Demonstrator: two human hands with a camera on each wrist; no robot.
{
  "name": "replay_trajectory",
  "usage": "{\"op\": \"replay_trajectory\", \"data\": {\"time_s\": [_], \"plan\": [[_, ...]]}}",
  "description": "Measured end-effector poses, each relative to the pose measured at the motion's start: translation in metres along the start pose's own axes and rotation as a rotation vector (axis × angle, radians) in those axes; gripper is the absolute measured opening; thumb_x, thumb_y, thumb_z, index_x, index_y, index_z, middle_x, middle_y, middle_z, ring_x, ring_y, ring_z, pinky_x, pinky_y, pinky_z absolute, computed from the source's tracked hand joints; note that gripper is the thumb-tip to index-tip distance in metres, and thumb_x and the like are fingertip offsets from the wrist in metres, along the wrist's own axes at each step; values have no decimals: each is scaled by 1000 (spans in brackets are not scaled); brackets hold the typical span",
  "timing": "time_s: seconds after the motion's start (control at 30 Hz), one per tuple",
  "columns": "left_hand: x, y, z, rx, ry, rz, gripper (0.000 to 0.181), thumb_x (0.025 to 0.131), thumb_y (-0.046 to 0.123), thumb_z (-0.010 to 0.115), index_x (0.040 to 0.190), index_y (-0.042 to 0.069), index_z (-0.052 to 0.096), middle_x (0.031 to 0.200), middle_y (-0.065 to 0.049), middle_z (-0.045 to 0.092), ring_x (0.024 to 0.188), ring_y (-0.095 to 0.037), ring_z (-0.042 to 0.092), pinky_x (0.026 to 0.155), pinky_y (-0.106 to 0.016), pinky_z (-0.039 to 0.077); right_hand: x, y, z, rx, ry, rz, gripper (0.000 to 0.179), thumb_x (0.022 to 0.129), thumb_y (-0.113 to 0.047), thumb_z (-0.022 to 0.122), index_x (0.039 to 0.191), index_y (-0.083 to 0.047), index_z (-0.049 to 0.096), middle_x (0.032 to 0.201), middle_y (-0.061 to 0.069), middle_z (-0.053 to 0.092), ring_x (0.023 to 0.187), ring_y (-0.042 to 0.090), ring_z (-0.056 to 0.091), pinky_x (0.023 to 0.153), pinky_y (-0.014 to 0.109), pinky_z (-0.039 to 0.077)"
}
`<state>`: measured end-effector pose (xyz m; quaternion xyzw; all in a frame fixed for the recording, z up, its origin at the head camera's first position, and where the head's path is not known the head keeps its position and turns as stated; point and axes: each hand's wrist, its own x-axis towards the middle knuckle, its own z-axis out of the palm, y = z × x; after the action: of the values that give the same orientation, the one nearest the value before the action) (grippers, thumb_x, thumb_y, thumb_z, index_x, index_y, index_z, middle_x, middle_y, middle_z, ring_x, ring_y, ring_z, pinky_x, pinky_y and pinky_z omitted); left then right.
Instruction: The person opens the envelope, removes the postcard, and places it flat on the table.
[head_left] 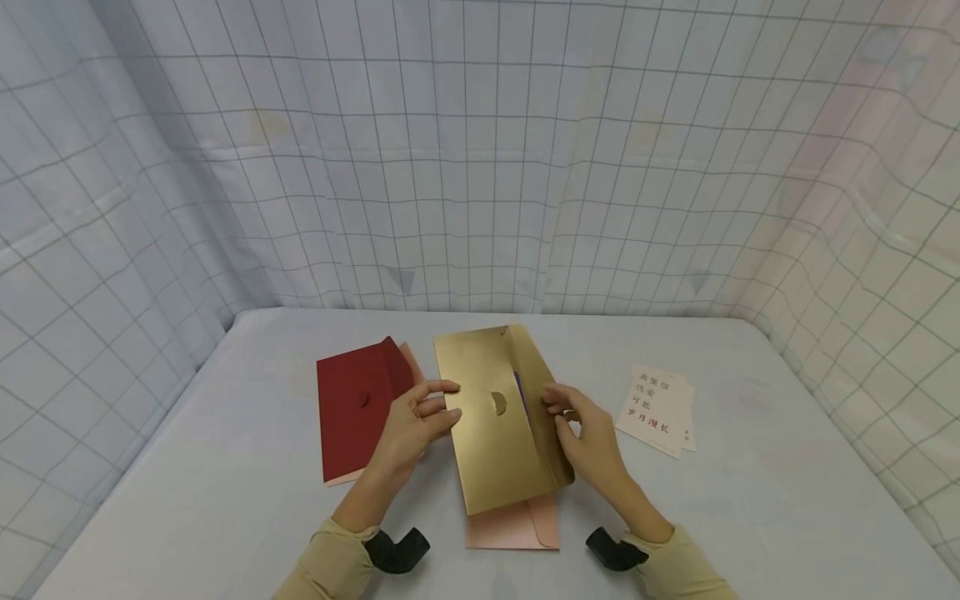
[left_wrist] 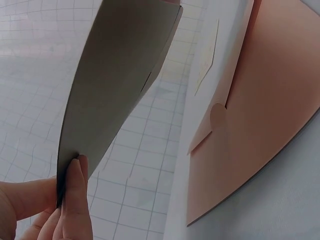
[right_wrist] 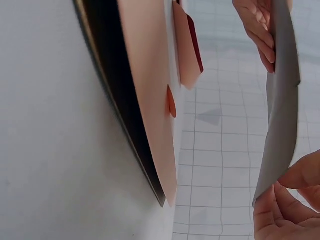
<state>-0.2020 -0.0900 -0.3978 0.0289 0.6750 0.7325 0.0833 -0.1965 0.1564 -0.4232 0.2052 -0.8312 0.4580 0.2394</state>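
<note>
A gold envelope [head_left: 491, 454] is held up in both hands, its flap on the right side partly lifted. A strip of blue-purple shows in the gap by the flap. My left hand [head_left: 414, 425] pinches the envelope's left edge between thumb and fingers. At the flap's outer edge, my right hand [head_left: 592, 437] pinches it between thumb and fingers. The envelope [left_wrist: 107, 75] looks grey from behind in the left wrist view, where the left hand's fingers [left_wrist: 76, 200] grip its edge. Below it on the table lies a pink envelope [head_left: 513, 531] with a rounded tab.
To the left, a red envelope [head_left: 341, 417] lies over pink paper [head_left: 410, 360]. Pale cards with Chinese writing [head_left: 647, 408] overlap at the right. A dark, gold-edged sheet [right_wrist: 120, 95] lies under the pink envelope. White grid-patterned cloth [head_left: 480, 167] hangs behind and at both sides.
</note>
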Motion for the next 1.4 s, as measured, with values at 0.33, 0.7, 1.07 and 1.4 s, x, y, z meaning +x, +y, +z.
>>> {"op": "replay_trajectory", "data": {"time_s": [0.33, 0.7, 1.07, 1.4], "plan": [[-1, 0, 1, -5, -21, 7, 41, 83, -1, 64, 122, 2, 52, 75, 12, 64, 70, -1, 60, 72, -23, 54, 0, 0, -5, 324, -170, 201, 32, 90, 5, 52, 122, 4, 53, 107, 25, 64, 91, 15, 66, 80, 19, 53], [-1, -2, 3, -8, -48, -10, 42, 83, 0, 65, 123, 3, 52, 81, 12, 67, 73, -2, 60, 73, -23, 54, 1, -2, -9, 572, -291, 419, 36, 93, -2, 52, 127, 8, 46, 119, 33, 56, 90, 2, 64, 81, 21, 54], [-2, -2, 5, -27, -107, -7, 43, 84, 1, 65, 124, 1, 50, 78, 12, 65, 72, -3, 57, 74, -23, 53, 1, -5, -11, 677, -324, 520, 37, 95, -7, 51, 125, 13, 45, 96, -12, 66, 90, 0, 63, 79, 17, 53], [-3, -2, 6, -60, -132, -16, 42, 84, 0, 64, 123, 0, 49, 81, 10, 66, 72, -3, 59, 73, -23, 53, 0, -3, -10, 714, -345, 535, 40, 92, -6, 56, 125, 11, 44, 95, -15, 69, 88, 0, 65, 77, 18, 54]]}}
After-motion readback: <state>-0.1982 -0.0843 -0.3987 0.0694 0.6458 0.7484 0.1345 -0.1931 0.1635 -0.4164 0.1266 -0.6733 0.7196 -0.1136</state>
